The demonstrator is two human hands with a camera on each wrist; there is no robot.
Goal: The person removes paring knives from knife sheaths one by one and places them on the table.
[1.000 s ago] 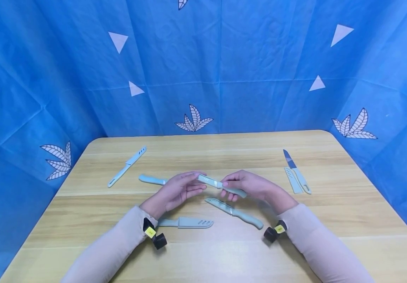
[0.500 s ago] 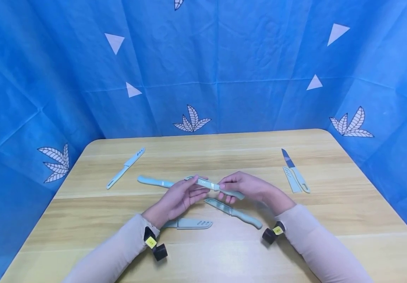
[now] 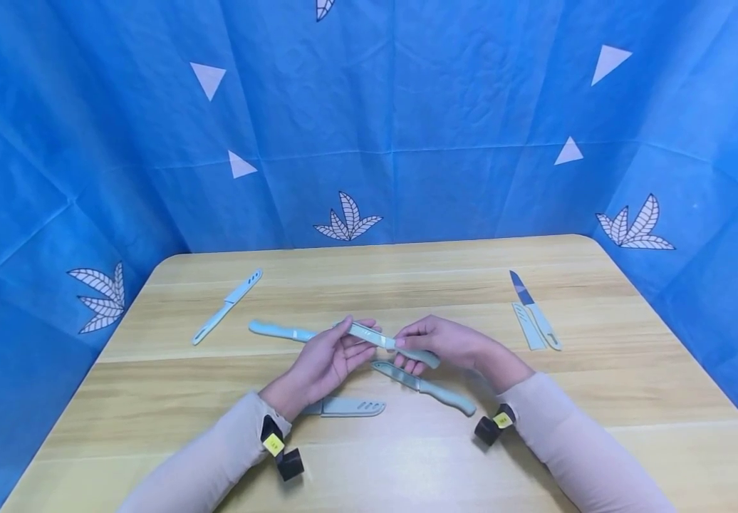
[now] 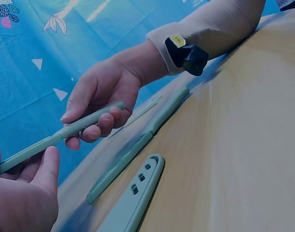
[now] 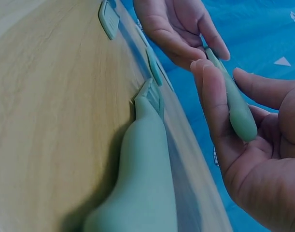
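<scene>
A pale green knife (image 3: 423, 355) in its slotted sheath (image 3: 369, 334) is held above the middle of the table. My right hand (image 3: 449, 339) pinches the handle between thumb and fingers; in the right wrist view the butt of the handle (image 5: 243, 123) points into the palm. My left hand (image 3: 320, 365) holds the sheathed end between thumb and fingers, palm turned up. Just below the hands lies a second sheathed knife (image 3: 446, 396). Another sheathed knife (image 3: 352, 407) is beside the left wrist, its handle partly hidden by that arm.
Behind the left hand lies a light blue knife (image 3: 276, 329), partly covered. A slim sheathed knife (image 3: 226, 306) is at the far left of the wooden table (image 3: 407, 470). At the right are a bare-bladed knife (image 3: 542, 323) and its separate sheath (image 3: 528, 326). A blue curtain (image 3: 459, 192) surrounds the table.
The left hand has shifted slightly right and toward the front, covering more of the lower knife's handle. Both hands keep hold of the sheathed knife, which has dipped slightly to the left.
</scene>
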